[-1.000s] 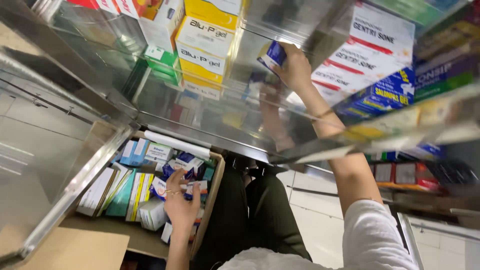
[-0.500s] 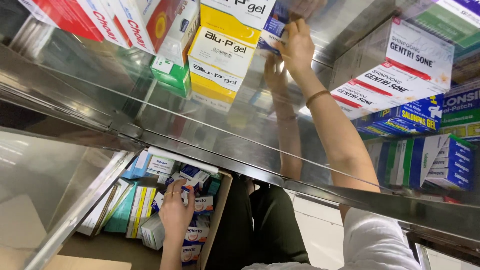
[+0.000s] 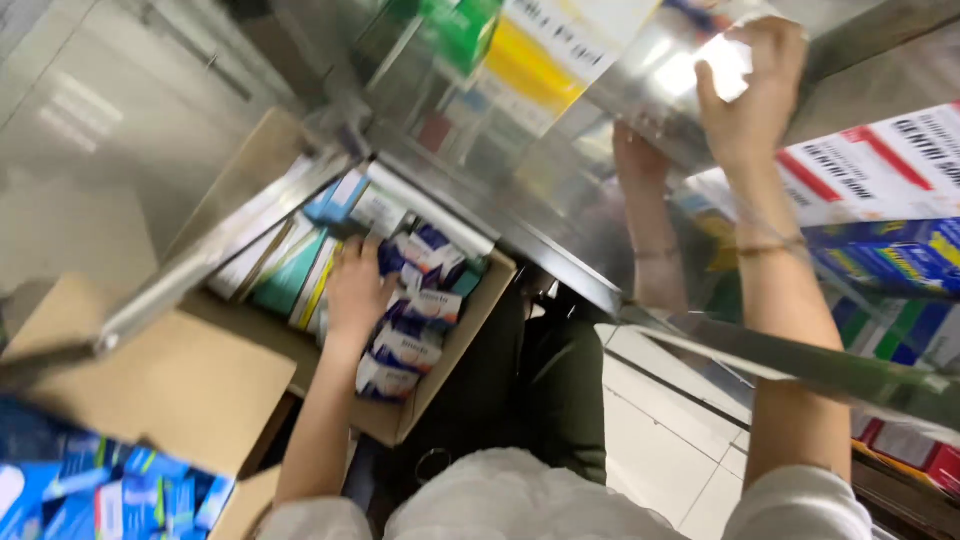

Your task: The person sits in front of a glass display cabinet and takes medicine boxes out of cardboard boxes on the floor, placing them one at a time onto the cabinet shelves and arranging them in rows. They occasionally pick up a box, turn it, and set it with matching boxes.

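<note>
My left hand (image 3: 355,290) reaches down into an open cardboard carton (image 3: 440,390). It lies on small blue-and-white medicine boxes (image 3: 405,345) packed there, its fingertips hidden among them. My right hand (image 3: 748,95) is raised to a shiny metal shelf (image 3: 560,250). Its fingers are curled round a small box (image 3: 715,60) washed out by glare. The polished shelf wall mirrors my right arm. Teal and white flat packs (image 3: 290,270) fill the carton's left side.
On the shelf stand a white-and-red box (image 3: 880,170), blue boxes (image 3: 900,250), a yellow-and-white box (image 3: 555,70) and a green box (image 3: 465,30). A second carton with blue packs (image 3: 100,500) is at bottom left. My legs and the white tiled floor (image 3: 680,440) are below.
My head has tipped down and left, so the carton looks bigger. My right hand stays high on the shelf with the small box. My left hand stays in the carton.
</note>
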